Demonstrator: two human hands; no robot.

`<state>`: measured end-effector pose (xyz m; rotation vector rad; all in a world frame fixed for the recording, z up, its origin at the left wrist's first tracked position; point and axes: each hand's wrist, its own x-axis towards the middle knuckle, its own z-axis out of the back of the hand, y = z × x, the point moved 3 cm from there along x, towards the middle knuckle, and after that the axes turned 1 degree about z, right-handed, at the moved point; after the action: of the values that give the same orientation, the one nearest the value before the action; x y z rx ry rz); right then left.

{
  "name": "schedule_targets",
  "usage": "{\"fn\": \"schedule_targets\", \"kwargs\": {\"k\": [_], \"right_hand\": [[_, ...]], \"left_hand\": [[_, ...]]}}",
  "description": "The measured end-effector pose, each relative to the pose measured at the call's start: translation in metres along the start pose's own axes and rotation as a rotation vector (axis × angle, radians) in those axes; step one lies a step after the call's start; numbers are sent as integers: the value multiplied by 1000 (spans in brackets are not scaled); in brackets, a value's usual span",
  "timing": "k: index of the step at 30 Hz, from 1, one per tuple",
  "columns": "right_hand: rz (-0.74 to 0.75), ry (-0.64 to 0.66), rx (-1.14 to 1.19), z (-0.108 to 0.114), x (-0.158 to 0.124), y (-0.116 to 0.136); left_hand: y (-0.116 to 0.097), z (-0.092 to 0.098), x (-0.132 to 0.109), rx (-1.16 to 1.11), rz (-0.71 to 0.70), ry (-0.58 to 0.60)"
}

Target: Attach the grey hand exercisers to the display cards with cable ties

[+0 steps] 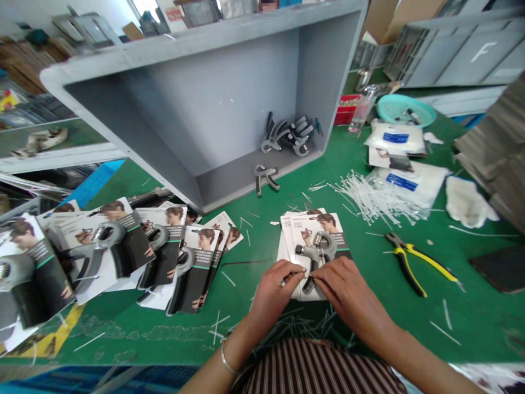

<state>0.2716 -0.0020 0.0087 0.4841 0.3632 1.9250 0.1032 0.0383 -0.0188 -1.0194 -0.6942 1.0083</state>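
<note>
A grey hand gripper (316,250) lies on a small stack of printed backing cards (294,230) on the green table, right in front of me. My left hand (274,287) pinches something thin and white at the gripper's lower handle. My right hand (346,290) pinches at the same spot from the right, fingers closed. What the fingers hold is too small to name; it looks like a white tie.
Several carded grippers (123,249) fan out at the left. A grey bin (213,109) on its side holds loose grippers (289,135). White ties (369,194), yellow-handled pliers (414,261), a white glove (467,202), plastic bags (406,183) and a teal bowl (406,109) lie at the right.
</note>
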Motion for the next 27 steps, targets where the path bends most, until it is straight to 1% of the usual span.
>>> {"fn": "schedule_targets", "kwargs": {"k": [7, 12, 17, 19, 21, 24, 26, 27], "right_hand": [[2, -1, 53, -1, 0, -3], [-4, -1, 74, -1, 0, -5], [22, -29, 142, -1, 1, -5], [18, -40, 170, -2, 1, -6], [-7, -48, 189, -4, 1, -7], [-34, -58, 216, -7, 1, -8], [-41, -68, 231, -7, 2, -7], [-49, -75, 234, -7, 3, -7]], "left_hand": [[-3, -1, 2, 33, -65, 68], [-3, -1, 2, 73, -88, 72], [-4, -4, -1, 197, -203, 116], [-7, -4, -2, 203, -223, 116], [-9, -2, -2, 153, -188, 102], [-13, 2, 0, 61, -77, 52], [-15, 4, 1, 45, -26, 15], [-16, 5, 2, 57, -22, 2]]}}
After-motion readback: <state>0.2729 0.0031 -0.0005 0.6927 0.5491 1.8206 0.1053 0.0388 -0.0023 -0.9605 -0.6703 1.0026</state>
